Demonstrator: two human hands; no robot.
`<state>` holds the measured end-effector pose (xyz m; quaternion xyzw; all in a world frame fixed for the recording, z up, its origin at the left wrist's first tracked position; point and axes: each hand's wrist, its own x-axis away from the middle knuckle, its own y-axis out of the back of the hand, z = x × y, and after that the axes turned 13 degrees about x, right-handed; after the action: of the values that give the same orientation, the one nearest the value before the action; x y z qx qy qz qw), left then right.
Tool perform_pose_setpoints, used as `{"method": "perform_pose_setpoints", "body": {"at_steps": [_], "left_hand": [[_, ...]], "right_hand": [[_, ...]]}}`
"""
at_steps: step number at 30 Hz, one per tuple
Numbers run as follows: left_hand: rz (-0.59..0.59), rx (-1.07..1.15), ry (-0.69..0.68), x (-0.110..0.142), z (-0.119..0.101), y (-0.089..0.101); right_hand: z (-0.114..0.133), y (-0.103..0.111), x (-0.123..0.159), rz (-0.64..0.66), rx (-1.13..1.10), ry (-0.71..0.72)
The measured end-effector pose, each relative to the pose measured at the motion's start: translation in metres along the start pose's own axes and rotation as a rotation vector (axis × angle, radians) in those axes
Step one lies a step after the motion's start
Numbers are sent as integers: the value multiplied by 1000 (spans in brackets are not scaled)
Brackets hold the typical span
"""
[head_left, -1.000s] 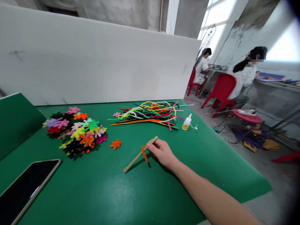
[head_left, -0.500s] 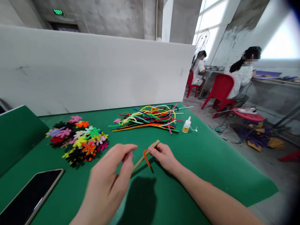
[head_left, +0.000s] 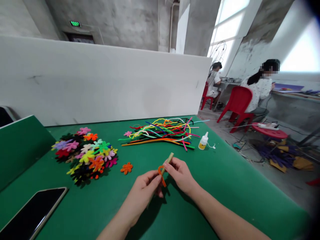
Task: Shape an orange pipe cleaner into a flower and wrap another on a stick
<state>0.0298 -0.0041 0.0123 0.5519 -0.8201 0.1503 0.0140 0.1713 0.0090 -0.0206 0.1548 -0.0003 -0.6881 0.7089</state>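
My right hand (head_left: 182, 174) pinches a thin tan stick (head_left: 169, 160) near its upper end, just above the green table. An orange pipe cleaner (head_left: 161, 172) is looped round the stick. My left hand (head_left: 143, 191) is closed on the stick's lower part, fingertips at the orange loop. One loose orange felt flower (head_left: 126, 167) lies just left of my hands.
A heap of colourful felt flowers (head_left: 86, 154) lies at left. A bundle of pipe cleaners (head_left: 162, 131) and a small glue bottle (head_left: 203, 141) are beyond my hands. A phone (head_left: 32, 215) lies at front left. The green table (head_left: 225, 186) ends at right. Two people sit on red chairs (head_left: 237, 101) further off.
My left hand came in from the lower left and closed on the stick. The stick now stands steeper, and the orange pipe cleaner is curled tighter round it.
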Motion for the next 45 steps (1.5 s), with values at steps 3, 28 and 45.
{"method": "perform_pose_setpoints", "body": {"at_steps": [3,28,45], "left_hand": [[-40,96,18,-1,4,2],[-245,259,-33,-1,15,14],[-211,61,-22,0,9,22]], "right_hand": [[3,-2,2,32,40,26],[9,-4,15,246,513,91],[11,-1,14,227,630,134]]}}
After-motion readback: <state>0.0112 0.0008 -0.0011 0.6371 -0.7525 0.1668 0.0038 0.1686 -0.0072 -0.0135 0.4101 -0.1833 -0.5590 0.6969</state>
